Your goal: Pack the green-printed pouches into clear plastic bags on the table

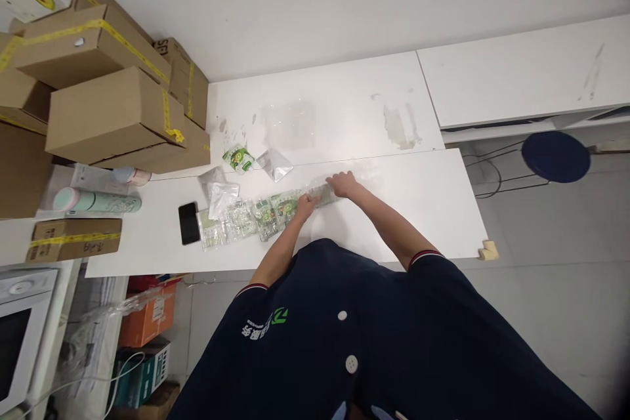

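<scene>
A row of clear plastic packets with green-and-white labels (246, 218) lies across the white table (418, 203). My left hand (306, 205) rests on the right part of that row, fingers curled onto a packet. My right hand (343, 184) presses on the packet at the row's right end (322, 195), fingers bent over it. Behind the row lie a loose green packet (238, 159) and two silvery pouches (274, 163). A black phone (188, 223) lies flat at the row's left end.
Stacked cardboard boxes (108, 111) fill the left. A mint-green bottle (96, 202) lies on its side beside a small taped box (73, 238). A blue stool (555, 156) stands at the right. A white appliance (22, 328) and bins sit lower left.
</scene>
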`<state>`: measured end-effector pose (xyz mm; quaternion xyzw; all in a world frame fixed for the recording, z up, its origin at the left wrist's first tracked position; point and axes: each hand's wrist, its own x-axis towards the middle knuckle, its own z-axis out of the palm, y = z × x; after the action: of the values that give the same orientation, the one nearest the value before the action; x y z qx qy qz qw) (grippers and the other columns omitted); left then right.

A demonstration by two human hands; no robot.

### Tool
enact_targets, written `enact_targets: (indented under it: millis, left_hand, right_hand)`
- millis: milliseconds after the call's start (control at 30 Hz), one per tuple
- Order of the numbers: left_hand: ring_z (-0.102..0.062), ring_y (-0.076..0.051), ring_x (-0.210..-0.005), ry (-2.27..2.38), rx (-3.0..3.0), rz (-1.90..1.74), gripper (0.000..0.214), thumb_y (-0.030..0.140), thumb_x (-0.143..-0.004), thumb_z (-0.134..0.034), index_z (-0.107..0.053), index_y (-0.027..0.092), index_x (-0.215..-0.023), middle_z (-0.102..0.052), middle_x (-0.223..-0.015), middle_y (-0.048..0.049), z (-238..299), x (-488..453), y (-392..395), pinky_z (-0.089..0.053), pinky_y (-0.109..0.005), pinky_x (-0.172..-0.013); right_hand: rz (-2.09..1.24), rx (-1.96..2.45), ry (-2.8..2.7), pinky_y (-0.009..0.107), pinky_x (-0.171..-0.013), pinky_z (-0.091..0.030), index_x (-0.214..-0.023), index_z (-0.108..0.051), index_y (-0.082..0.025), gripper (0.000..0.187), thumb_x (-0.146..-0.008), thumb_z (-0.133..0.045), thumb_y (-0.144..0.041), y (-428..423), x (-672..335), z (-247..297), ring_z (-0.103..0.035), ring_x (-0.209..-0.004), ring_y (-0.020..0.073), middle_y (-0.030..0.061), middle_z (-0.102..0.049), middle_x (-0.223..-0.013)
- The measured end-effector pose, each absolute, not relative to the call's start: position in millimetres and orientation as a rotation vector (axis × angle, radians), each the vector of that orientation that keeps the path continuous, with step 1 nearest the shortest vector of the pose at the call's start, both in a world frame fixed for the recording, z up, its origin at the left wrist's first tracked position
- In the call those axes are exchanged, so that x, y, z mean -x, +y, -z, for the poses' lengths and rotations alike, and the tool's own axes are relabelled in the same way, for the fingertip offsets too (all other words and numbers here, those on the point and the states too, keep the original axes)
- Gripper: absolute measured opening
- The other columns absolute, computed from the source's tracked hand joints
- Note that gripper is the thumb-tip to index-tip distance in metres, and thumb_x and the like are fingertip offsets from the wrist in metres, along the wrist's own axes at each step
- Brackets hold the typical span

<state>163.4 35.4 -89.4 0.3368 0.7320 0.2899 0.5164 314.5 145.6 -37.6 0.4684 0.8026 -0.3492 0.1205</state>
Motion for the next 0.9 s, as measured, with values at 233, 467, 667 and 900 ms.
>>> enact_targets:
  millis: [233,467,667,900]
  left_hand:
    - [-0.059,-0.016,-0.06,1.852,-0.66,-0.546,0.027,0.037,-0.076,-0.071,-0.062,0.013,-0.084,-0.06,-0.06,-0.002,81,-165,72,-0.044,-0.025,-0.057]
    - [-0.067,-0.023,-0.069,1.856,-0.694,-0.358,0.024,0.036,-0.076,-0.069,-0.063,0.013,-0.079,-0.064,-0.062,-0.0065,69,-162,58,-0.05,-0.029,-0.065]
    - [-0.057,-0.034,-0.117,2.006,-1.382,-0.126,0.032,0.042,-0.083,-0.062,-0.064,0.013,-0.096,-0.067,-0.108,-0.02,55,-158,47,-0.042,-0.04,-0.097]
    - [-0.054,-0.031,-0.118,1.936,-1.304,-0.37,0.058,0.04,-0.071,-0.075,-0.055,0.012,-0.117,-0.058,-0.124,-0.0195,81,-202,78,-0.042,-0.036,-0.094]
  right_hand:
    - [0.754,-1.494,2.637,0.056,-0.11,-0.024,-0.142,-0.046,-0.02,0.05,-0.092,-0.041,-0.019,107,-334,40,-0.027,-0.139,0.0362,0.0153,-0.034,-0.154]
    - [0.944,-1.44,2.47,0.069,-0.11,-0.013,-0.142,-0.044,-0.04,0.047,-0.095,-0.045,-0.039,79,-343,79,-0.005,-0.148,0.0371,-0.0011,-0.017,-0.162]
    - [0.959,-1.355,2.546,0.07,-0.109,-0.013,-0.136,-0.054,-0.036,0.044,-0.092,-0.051,-0.04,62,-354,70,-0.009,-0.147,0.0392,0.0038,-0.026,-0.159]
    - [1.189,-1.153,2.627,0.063,-0.114,-0.012,-0.121,-0.065,-0.035,0.033,-0.09,-0.055,-0.038,36,-377,67,-0.017,-0.146,0.033,0.001,-0.041,-0.152]
